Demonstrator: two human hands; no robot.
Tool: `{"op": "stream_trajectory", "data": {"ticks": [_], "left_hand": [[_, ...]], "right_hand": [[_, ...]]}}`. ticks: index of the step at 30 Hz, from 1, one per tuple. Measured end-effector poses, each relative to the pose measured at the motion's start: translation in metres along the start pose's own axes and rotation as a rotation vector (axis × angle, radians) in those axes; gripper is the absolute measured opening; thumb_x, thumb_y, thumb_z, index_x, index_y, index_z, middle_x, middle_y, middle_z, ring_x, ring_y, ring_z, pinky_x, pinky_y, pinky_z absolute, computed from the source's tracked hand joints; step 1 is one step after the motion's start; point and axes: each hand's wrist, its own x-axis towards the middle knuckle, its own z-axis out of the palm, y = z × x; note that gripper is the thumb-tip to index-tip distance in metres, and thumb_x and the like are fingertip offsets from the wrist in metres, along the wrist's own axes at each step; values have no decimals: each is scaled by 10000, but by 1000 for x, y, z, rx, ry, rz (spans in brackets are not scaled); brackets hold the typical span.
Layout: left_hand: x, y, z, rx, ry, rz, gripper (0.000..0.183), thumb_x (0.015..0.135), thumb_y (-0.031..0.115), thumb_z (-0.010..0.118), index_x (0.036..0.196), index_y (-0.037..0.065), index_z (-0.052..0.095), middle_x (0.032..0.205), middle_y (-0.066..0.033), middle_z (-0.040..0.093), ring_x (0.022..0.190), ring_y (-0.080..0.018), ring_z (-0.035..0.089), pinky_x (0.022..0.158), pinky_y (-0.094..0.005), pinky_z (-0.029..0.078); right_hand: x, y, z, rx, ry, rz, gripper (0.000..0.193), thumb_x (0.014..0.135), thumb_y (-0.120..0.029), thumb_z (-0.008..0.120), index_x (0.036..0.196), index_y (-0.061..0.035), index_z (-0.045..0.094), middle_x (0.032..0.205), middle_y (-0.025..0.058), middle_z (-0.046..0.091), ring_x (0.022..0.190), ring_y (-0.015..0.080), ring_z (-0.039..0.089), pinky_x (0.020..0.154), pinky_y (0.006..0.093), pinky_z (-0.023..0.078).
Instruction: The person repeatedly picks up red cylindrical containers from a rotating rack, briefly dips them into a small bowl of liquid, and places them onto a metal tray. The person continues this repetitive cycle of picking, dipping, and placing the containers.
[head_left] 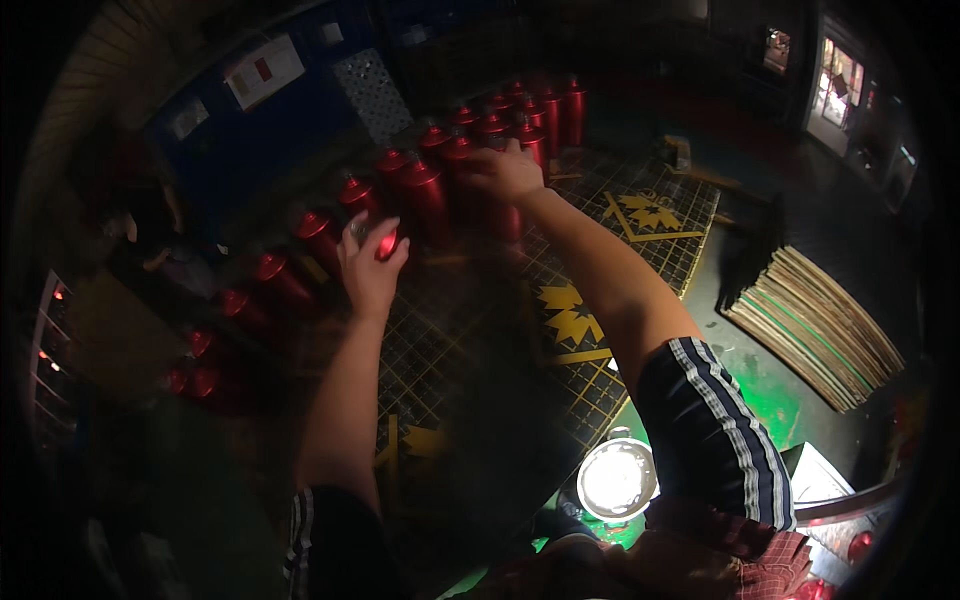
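Shiny red metal bottles with narrow necks, such as this bottle (428, 200), stand in a long row, bunched at the far end. My right hand (512, 174) reaches out to the far group, its fingers closed around the top of a red bottle (509, 222). Closer to me, my left hand (370, 278) curls its fingers and thumb around a red bottle (387, 246). Only a glossy patch of that bottle shows between the fingers; the rest is hidden by the hand and in shadow.
The bottles stand on a dark table (480, 310) with a yellow grid and yellow leaf-like patterns. At right lies a stack of thin boards (815, 325). A bright round lamp (615, 480) shines near my body. Another person (165, 235) is dimly visible at left, beyond the row.
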Motion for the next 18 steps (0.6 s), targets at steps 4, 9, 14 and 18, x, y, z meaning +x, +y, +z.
{"op": "stream_trajectory", "data": {"ticks": [4, 9, 14, 18], "left_hand": [[-31, 20, -51, -166, 80, -37, 417, 722, 89, 813, 1128, 128, 724, 1311, -104, 551, 1202, -268, 528, 1035, -368, 415], [-101, 101, -169, -590, 14, -424, 520, 794, 106, 735, 1277, -25, 595, 1352, -148, 528, 1214, -254, 537, 1027, -380, 443], [-187, 184, -211, -1252, -36, -560, 657, 806, 202, 704, 1392, 33, 461, 1443, -223, 458, 1241, -319, 533, 1033, -467, 467], [-246, 223, -175, -1609, -407, -689, 620, 852, 248, 666, 1417, 109, 450, 1422, -198, 490, 1231, -328, 535, 1025, -500, 463]], "right_hand": [[-27, 22, 1, 127, 233, -201, 452, 781, -324, 762, 1217, -332, 646, 1279, 164, 485, 1198, 391, 484, 986, 437, 481], [-123, 67, -44, 658, 475, -209, 437, 799, -162, 764, 1225, -170, 667, 1231, 136, 573, 1152, 266, 554, 975, 356, 476], [-272, 73, -122, 1149, 550, 180, 420, 897, -185, 690, 1293, -68, 611, 1192, 82, 617, 1036, 153, 595, 936, 303, 475], [-385, 66, -156, 1429, 688, 421, 543, 932, -323, 644, 1393, -84, 484, 1146, 85, 598, 1046, 224, 589, 960, 396, 473]]}}
